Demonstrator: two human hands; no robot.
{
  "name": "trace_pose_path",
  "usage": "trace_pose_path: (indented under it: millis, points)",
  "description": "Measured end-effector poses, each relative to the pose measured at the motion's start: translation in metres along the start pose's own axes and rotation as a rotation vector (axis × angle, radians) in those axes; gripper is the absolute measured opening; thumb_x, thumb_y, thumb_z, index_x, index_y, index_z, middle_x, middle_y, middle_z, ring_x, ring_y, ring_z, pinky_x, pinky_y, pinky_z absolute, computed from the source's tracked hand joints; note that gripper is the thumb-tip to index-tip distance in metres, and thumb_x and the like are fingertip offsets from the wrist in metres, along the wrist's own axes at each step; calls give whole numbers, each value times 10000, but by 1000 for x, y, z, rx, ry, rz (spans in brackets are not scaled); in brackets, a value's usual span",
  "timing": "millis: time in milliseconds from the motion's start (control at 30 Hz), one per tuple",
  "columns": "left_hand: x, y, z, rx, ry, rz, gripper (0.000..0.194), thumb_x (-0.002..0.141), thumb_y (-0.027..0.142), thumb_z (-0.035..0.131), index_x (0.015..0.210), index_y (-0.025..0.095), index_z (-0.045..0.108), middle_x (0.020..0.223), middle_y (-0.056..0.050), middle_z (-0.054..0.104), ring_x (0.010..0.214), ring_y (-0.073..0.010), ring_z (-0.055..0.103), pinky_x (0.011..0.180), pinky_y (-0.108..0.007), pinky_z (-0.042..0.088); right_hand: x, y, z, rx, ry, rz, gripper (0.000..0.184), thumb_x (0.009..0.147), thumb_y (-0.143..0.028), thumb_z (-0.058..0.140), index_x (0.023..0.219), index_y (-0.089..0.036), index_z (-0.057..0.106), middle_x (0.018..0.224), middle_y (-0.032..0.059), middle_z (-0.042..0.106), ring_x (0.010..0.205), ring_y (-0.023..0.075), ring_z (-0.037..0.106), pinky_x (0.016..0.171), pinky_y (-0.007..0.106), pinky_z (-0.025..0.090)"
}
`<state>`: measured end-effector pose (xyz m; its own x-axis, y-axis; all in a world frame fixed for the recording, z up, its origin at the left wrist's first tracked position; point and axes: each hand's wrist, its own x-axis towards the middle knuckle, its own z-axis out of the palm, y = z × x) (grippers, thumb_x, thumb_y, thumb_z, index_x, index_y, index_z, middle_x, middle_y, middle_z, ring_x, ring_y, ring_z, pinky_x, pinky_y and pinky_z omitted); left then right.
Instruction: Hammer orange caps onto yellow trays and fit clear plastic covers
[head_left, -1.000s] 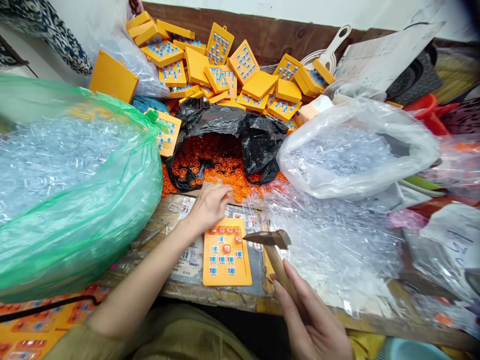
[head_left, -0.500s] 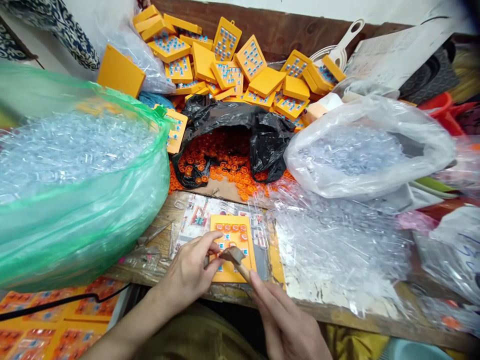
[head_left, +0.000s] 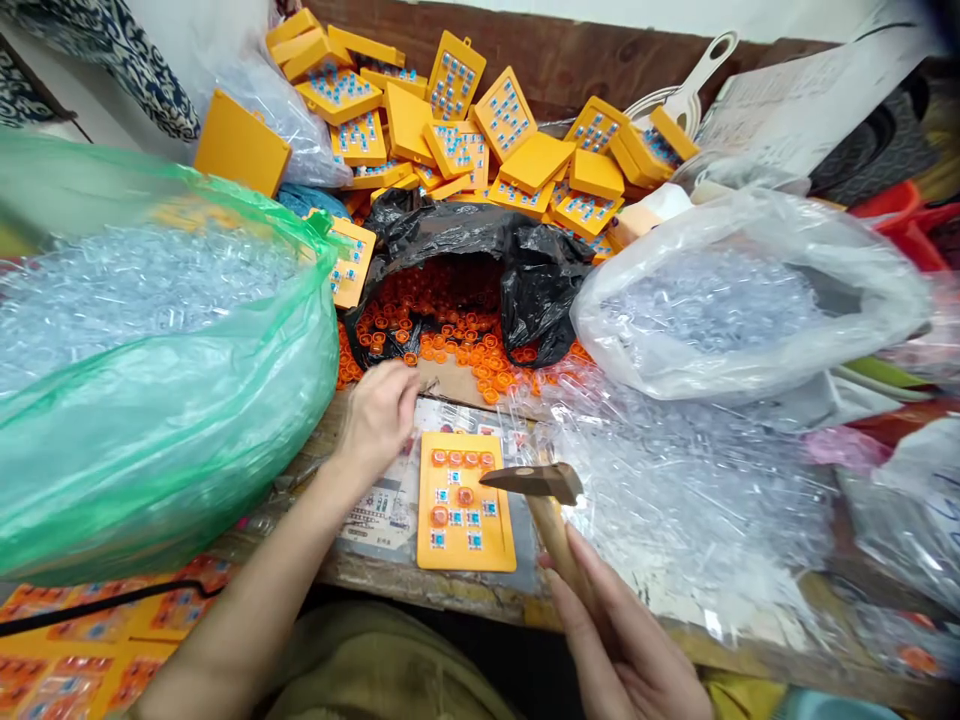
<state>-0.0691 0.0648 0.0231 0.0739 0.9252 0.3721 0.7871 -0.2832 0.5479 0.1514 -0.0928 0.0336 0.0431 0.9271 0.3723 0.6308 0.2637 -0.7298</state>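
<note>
Yellow rectangular plastic board (head_left: 457,541) lies on the wooden desk (head_left: 397,583).
The right hand (head_left: 634,640)'s grip wraps a wooden-handled metal hammer (head_left: 541,483); the left hand (head_left: 381,412) curls near small orange plastic pieces (head_left: 472,352), its hold impossible to tell.

Left arm (head_left: 289,570): bare, stretched forward. Left hand (head_left: 379,412): beyond the hammer (head_left: 553,525), to its left; fingers bent, fingertips unclear. Right hand (head_left: 626,635): at the hammer's handle, thumb and fingers closed round it.

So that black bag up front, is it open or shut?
Open: the black bag gapes at the front, showing orange pieces inside.
</note>
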Motion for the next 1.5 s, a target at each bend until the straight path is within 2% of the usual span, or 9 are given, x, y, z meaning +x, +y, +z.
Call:
trace_pose_path:
  millis: [133, 300, 467, 833, 967, 1200, 1333, 1433, 1500]
  points:
    - [43, -13, 28, 31, -47, -29, 200, 841, 106, 512, 883, 135, 705, 949, -116, 714, 950, -250, 640, 900, -407, 507, -4, 2, -3, -19, 90, 82, 553, 862, -90, 606, 1325, -384, 535, 1214, -54, 676, 1021, 189, 692, 880, 307, 588]
    - [45, -6, 45, -48, -220, 55, 163, 827, 134, 565, 834, 162, 726, 819, -51, 723, 752, -169, 658, 756, -286, 540, -9, 13, -6, -44, 99, 107, 457, 863, -127, 616, 1294, -276, 587, 1223, 11, 675, 1017, 227, 695, 891, 346, 587]
    - [45, -6, 49, -33, -266, 99, 178, 827, 120, 546, 827, 113, 724, 881, -106, 684, 805, -205, 634, 788, -344, 534, -8, 17, -1, -84, 82, 35, 520, 864, -120, 619, 1339, -316, 538, 1234, -8, 669, 1040, 197, 685, 898, 305, 578]
    - [-81, 46, -13, -212, -268, 230, 368, 875, 111, 517, 1241, 149, 534, 888, -77, 682, 812, -205, 627, 752, -345, 540, -22, 17, -4, -135, -83, -113, 586, 869, -76, 569, 1398, -308, 471, 1191, 15, 692, 988, 184, 705, 870, 271, 577]
    - [-89, 44, -6, -223, -282, 173, 391, 849, 91, 535, 1233, 163, 526, 894, -71, 671, 804, -209, 633, 733, -341, 543, -22, 16, -6, -142, -81, -133, 622, 858, -41, 561, 1408, -315, 461, 1169, 31, 697, 972, 177, 707, 869, 264, 569]
    - [-96, 40, -4, -258, -278, 126, 454, 843, 91, 535, 1290, 150, 482, 934, -83, 680, 849, -211, 648, 783, -342, 555, -18, 21, -9, -178, -350, -250, 693, 865, -2, 463, 1493, -258, 320, 1171, 70, 691, 971, 160, 709, 810, 194, 563]
    - [-73, 36, -10, -258, -267, 114, 394, 817, 190, 641, 1202, 158, 562, 1010, -80, 693, 908, -202, 654, 825, -319, 548, -16, 14, -9, -78, -133, -79, 544, 871, -73, 563, 1364, -300, 520, 1184, 10, 694, 1007, 173, 698, 853, 201, 557]
    - [-22, 28, 1, -66, -220, 62, 140, 885, 172, 543, 935, 148, 672, 982, -78, 703, 935, -201, 640, 884, -339, 519, -9, 9, -9, -56, 63, 34, 485, 865, -106, 601, 1298, -326, 583, 1193, -22, 691, 1023, 186, 692, 889, 243, 559]
    - [15, 21, 14, -2, -205, 24, 221, 918, 128, 457, 955, 116, 674, 1040, -105, 686, 1011, -219, 611, 938, -375, 486, -6, 9, -8, -45, 96, 53, 500, 855, -118, 622, 1308, -324, 573, 1218, -22, 677, 1034, 195, 687, 915, 279, 555]
